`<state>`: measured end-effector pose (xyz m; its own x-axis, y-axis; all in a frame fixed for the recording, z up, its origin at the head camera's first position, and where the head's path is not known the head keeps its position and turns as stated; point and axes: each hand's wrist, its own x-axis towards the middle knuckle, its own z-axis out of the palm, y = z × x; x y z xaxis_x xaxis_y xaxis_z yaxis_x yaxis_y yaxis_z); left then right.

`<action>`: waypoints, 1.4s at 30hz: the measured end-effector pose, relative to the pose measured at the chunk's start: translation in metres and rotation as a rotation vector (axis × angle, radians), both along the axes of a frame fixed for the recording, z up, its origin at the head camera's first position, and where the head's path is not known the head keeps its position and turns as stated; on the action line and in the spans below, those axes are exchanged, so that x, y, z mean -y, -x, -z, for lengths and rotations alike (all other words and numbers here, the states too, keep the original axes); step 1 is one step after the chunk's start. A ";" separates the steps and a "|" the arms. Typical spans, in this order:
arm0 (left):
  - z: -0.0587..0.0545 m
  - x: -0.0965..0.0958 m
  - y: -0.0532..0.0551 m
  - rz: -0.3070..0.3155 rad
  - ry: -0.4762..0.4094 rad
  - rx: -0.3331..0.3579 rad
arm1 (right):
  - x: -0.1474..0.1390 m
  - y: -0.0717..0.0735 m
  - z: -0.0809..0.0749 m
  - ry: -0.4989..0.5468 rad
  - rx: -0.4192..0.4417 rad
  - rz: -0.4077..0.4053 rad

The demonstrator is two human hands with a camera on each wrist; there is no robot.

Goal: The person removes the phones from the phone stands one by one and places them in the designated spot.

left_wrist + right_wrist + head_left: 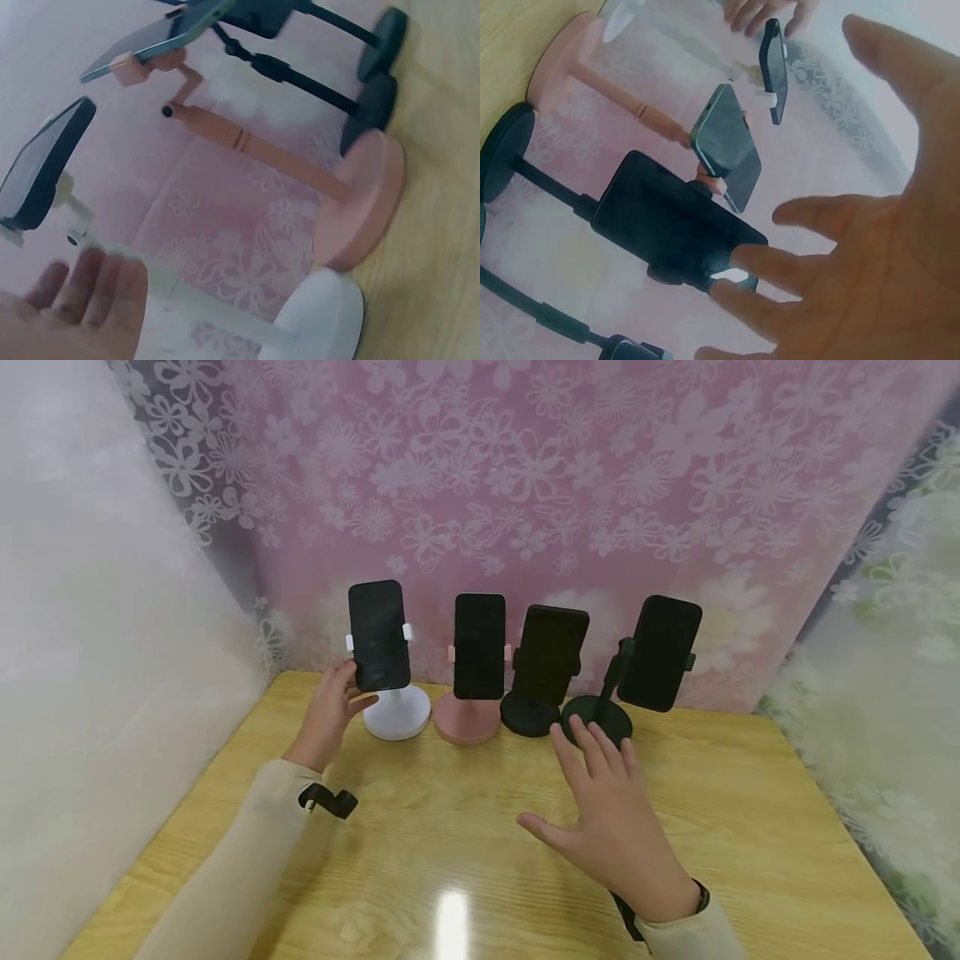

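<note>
Four phone stands would be a count too high, so several stand in a row, each clamping a dark-screened phone. At the left end is the white stand [397, 717] with its phone [378, 635]. My left hand [324, 714] is beside it, fingers extended near the white pole [217, 315] below the phone. Beside that come the pink stand [467, 725] and the black stand [528, 718]. The dark green stand [617, 727] at the right end has its phone [660, 653] tilted. My right hand [615, 831], fingers spread, is in front of the black and green stands, holding nothing.
The stands are at the back of a wooden table [420, 810], close to a pink flowered curtain [525, 502]. Pale sheets hang at the left [112, 635] and right [892, 693] sides. A black strap [328, 799] with a small device sits on the left wrist.
</note>
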<state>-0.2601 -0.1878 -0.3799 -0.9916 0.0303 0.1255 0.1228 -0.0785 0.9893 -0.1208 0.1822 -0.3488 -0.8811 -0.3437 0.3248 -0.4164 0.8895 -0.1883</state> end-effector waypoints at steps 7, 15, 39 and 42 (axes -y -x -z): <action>-0.002 -0.006 0.013 0.209 -0.267 0.032 | 0.001 -0.004 -0.004 0.033 -0.026 -0.049; -0.005 -0.018 0.021 0.153 -0.319 0.059 | -0.002 -0.008 -0.007 0.060 -0.022 -0.060; 0.007 -0.023 0.029 -0.247 -0.106 -0.205 | 0.003 -0.004 -0.001 0.086 -0.099 -0.126; 0.010 -0.025 0.031 -0.258 -0.104 -0.239 | 0.003 -0.004 0.001 0.090 -0.102 -0.123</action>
<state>-0.2913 -0.1627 -0.3898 -0.9074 -0.2422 0.3435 0.3781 -0.1138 0.9187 -0.1172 0.1795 -0.3493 -0.7953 -0.4121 0.4447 -0.5416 0.8124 -0.2157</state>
